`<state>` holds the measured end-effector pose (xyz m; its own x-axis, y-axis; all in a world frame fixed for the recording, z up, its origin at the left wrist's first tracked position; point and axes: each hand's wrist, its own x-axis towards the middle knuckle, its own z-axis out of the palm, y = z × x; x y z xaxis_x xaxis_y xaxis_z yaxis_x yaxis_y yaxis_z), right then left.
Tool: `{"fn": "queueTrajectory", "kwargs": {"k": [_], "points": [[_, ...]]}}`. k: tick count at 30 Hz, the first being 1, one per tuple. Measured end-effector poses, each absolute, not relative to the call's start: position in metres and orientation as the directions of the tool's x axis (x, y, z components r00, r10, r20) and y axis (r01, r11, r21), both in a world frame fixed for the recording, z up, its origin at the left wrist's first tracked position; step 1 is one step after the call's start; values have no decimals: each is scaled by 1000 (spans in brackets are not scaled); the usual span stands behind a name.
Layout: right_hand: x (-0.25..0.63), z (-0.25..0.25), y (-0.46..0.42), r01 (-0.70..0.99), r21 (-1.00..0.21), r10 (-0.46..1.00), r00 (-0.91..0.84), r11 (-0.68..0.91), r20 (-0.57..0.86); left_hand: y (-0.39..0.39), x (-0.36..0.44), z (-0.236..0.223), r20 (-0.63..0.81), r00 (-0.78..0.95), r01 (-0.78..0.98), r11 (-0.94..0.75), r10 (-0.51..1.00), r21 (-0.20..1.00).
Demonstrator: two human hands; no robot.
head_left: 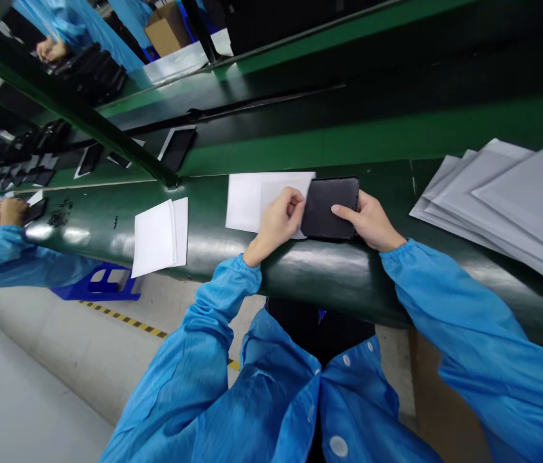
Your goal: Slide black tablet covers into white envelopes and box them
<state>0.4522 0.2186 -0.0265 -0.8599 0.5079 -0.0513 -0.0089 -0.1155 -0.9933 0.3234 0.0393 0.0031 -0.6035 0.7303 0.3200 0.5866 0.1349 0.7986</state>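
A flat black device (329,207) lies on the dark green belt (300,270), partly over a white sheet (252,199). My left hand (278,222) has its fingers curled and pinches the device's left edge where it meets the sheet. My right hand (367,222) grips the device's right side, with the index finger stretched across its top face. Both arms wear blue sleeves.
A fan of grey sheets (507,199) lies at the right. Folded white paper (160,236) lies at the left. Another person's hand (8,212) works further left beside dark devices (177,146). A green frame bar (73,109) crosses above the belt.
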Motion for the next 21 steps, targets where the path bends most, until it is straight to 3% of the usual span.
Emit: {"fn": "queueTrajectory", "kwargs": {"k": [4, 9, 13, 17, 21], "points": [[454, -25, 216, 13, -985, 447, -890, -171, -89, 65, 339, 4, 328, -545, 544, 28, 772, 839], [453, -23, 220, 74, -940, 320, -929, -332, -186, 73, 332, 9, 321, -585, 497, 17, 745, 867], [455, -22, 227, 101, -959, 248, -954, -265, -169, 78, 344, 15, 344, -533, 515, -26, 773, 857], [457, -20, 233, 124, -968, 223, -959, -216, -172, 83, 361, 12, 433, -428, 605, -105, 793, 789], [455, -19, 234, 92, -970, 333, -928, -227, -166, 69, 341, 0, 598, -347, 782, -130, 722, 610]]}}
